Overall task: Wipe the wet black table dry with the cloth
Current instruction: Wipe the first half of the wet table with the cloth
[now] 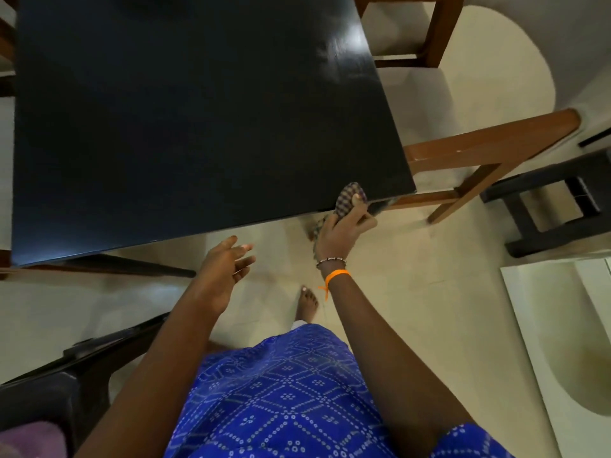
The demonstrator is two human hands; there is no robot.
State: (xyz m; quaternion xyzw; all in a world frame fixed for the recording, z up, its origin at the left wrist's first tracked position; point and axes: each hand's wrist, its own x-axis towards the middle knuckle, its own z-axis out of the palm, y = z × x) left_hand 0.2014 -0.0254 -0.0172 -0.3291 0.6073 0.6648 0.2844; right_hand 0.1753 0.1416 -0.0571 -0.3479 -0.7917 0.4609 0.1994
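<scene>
fingers [355, 199] pinch cloth [347, 197] (bunched) over table [198, 127] edge.

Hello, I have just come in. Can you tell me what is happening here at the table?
A person is wiping a black table. The right hand holds a checkered cloth bunched over the table's near edge, close to its right corner. The left hand is open and empty, hovering just off the near edge. Nothing lies on the visible tabletop, and wooden chairs stand beside it.

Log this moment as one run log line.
step: wiping table edge | right hand: grips checked cloth at near right corner of black table | left hand: open, empty, off table | chairs beside table
</scene>
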